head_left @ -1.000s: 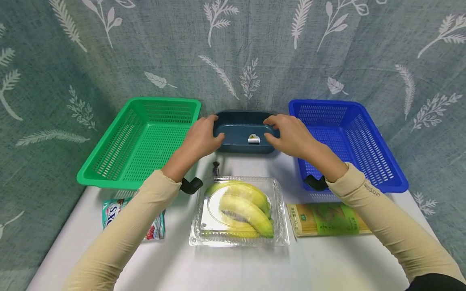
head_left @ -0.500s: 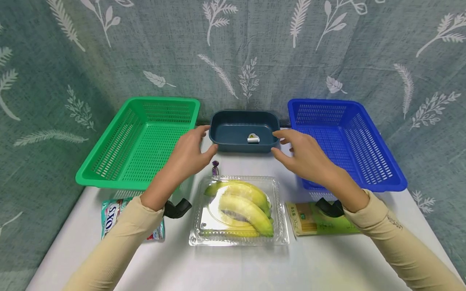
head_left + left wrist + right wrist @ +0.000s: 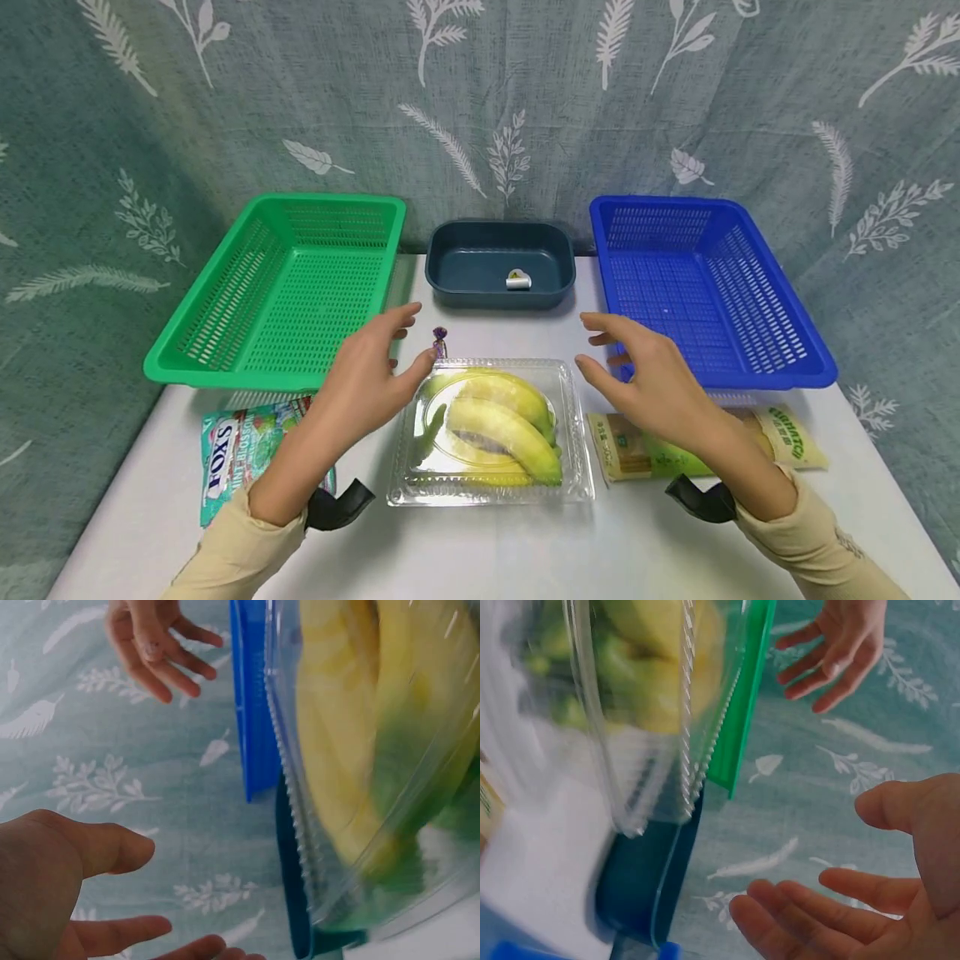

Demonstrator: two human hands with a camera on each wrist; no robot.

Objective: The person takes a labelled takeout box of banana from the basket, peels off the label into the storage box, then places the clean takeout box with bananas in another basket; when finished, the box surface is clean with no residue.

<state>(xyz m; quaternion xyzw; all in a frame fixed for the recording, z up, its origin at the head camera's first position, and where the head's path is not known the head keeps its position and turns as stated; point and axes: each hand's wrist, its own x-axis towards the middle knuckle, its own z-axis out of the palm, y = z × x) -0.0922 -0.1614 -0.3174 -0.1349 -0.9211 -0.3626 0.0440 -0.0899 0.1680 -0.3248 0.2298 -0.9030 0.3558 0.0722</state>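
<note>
My left hand (image 3: 363,375) hovers at the left of a clear plastic clamshell box (image 3: 573,467), its thumb overlapping the box's far left corner in the head view. At the right side, my right hand (image 3: 656,379) faces it, thumb and fingers apart. Both hands are empty, with fingers loosely bent. Yellow bananas (image 3: 513,437) lie inside the box under the lid. Behind the left thumb a small purple twist-wrapped candy (image 3: 439,336) peeks out. Each wrist view shows the box close by, and the opposite hand beyond it.
A dark teal tray (image 3: 502,296) at the back contains a small white object (image 3: 518,280). Flanking it are a green basket (image 3: 315,292) and a blue basket (image 3: 675,292). A Fox's candy bag (image 3: 225,454) lies front left, a noodle-like packet (image 3: 787,437) front right. Patterned curtain behind.
Both hands have drawn back from the teal tray's ends toward the person, to either side of the banana box. The tray stays at the back. The view has shifted slightly.
</note>
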